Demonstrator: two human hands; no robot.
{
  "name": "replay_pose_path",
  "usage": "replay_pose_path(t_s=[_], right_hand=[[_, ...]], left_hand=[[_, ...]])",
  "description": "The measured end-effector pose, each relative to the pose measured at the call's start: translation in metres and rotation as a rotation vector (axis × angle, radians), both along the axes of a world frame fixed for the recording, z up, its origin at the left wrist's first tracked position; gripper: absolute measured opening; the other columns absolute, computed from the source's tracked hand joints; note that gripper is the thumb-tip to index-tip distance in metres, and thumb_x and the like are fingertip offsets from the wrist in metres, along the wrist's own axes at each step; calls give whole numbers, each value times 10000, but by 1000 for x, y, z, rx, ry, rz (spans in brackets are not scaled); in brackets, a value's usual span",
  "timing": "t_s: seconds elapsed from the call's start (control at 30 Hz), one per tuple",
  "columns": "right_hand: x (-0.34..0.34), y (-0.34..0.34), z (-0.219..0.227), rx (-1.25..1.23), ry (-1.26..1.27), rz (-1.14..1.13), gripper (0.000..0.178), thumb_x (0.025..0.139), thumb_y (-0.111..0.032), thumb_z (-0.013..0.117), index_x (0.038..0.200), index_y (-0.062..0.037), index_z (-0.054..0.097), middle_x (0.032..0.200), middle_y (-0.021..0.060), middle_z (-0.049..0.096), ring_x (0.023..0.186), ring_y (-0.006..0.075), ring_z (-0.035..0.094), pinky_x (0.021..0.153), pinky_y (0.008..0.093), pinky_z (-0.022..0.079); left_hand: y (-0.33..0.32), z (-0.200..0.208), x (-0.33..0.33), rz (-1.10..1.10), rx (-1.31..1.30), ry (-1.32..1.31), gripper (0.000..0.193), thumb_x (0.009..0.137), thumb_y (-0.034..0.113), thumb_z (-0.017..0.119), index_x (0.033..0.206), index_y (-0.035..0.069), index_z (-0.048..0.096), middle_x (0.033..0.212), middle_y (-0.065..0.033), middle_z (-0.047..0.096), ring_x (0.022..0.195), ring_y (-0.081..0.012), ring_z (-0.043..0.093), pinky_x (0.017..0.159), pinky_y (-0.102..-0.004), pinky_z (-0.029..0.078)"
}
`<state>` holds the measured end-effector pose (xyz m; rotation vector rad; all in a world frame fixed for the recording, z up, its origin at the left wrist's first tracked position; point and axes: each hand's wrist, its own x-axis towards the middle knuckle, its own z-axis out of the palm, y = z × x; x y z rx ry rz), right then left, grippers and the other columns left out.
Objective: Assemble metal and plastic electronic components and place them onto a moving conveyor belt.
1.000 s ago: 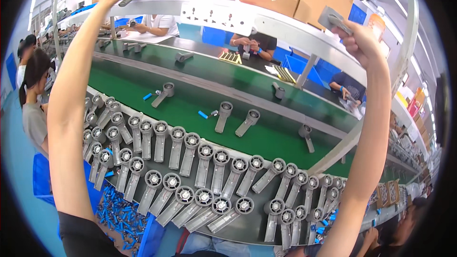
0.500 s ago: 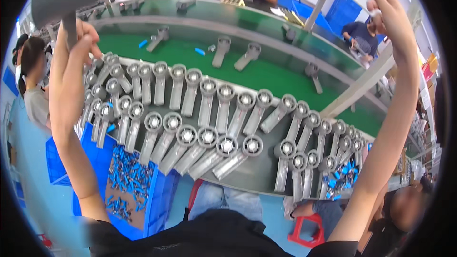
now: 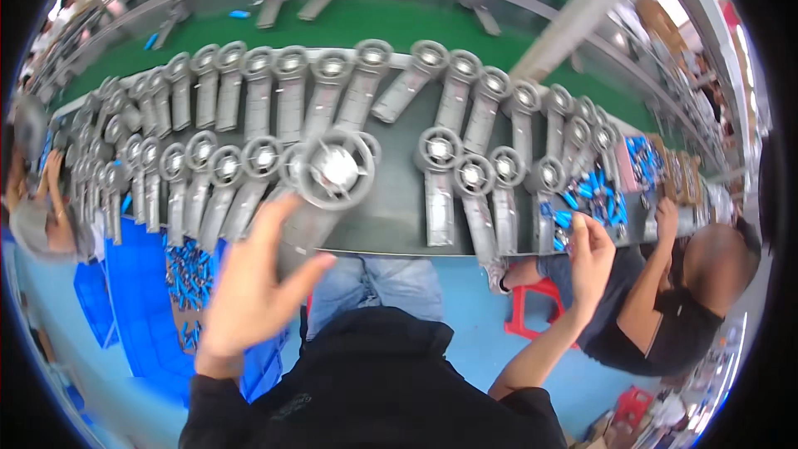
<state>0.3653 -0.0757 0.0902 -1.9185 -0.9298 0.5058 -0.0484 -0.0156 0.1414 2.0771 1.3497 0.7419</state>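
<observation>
A grey handheld fan housing point(image 3: 332, 168), with a round ring head, is raised over the workbench in my left hand point(image 3: 258, 283). My thumb and fingers are around its handle, slightly blurred. At the bench's right front, my right hand point(image 3: 592, 262) pinches a small blue battery point(image 3: 563, 219) between thumb and fingertips. It is right beside a pile of blue batteries point(image 3: 597, 195). More grey fan housings stretch in two rows over the workbench point(image 3: 378, 233), among them one housing point(image 3: 440, 187) in the front row, right of my raised one.
A green conveyor belt point(image 3: 399, 29) carrying scattered housings runs behind the bench. Blue bins point(image 3: 150, 283) with batteries stand at lower left. A slanted metal post point(image 3: 573, 21) rises at the back. A seated person point(image 3: 657, 316) works close on the right, by a red stool point(image 3: 532, 308).
Both my hands have come down from high at the sides. The left brings the grey housing over the bench; the right has gone to the batteries and taken one. The view has turned downward.
</observation>
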Motion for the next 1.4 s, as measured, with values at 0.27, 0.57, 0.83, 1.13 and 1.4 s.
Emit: replay_pose_path(t_s=[0.27, 0.57, 0.83, 1.13, 1.4], right_hand=[[41, 6, -32, -29, -469, 285, 259, 847, -14, 654, 1105, -19, 679, 788, 20, 429, 639, 105, 395, 599, 251, 358], [65, 54, -28, 25, -550, 137, 276, 871, -139, 687, 1104, 6, 671, 901, 70, 588, 648, 127, 519, 624, 284, 436], [89, 39, -19, 213, -175, -46, 303, 902, -184, 702, 1139, 5, 679, 883, -3, 666, 740, 41, 559, 641, 196, 425], [-8, 33, 43, 257, 502, 336, 323, 933, -126, 605, 1217, 27, 588, 831, -23, 604, 625, 32, 473, 575, 182, 369], [-135, 69, 19, 6, 916, 829, 234, 966, -165, 584, 1134, -3, 603, 863, 3, 646, 661, 53, 558, 581, 197, 450]], left_hand=[[-25, -88, 99, 178, -251, -87, 670, 923, 132, 633, 1457, 20, 245, 799, -283, 641, 637, -425, 627, 651, -451, 477], [-21, -101, 100, 71, -141, -110, 746, 917, 143, 646, 1496, 31, 190, 808, -232, 659, 711, -375, 648, 703, -432, 486], [-12, -84, 81, 162, -15, -60, 386, 883, 72, 684, 1247, -3, 579, 690, -46, 582, 522, -105, 498, 502, -254, 397], [22, -51, 96, -158, 460, -349, 289, 740, -7, 742, 1024, 32, 712, 1040, -136, 656, 933, -274, 612, 797, -350, 490], [31, -58, 84, -378, 507, -511, 335, 722, 13, 772, 1051, 23, 709, 1219, -193, 630, 1044, -327, 619, 866, -397, 502]])
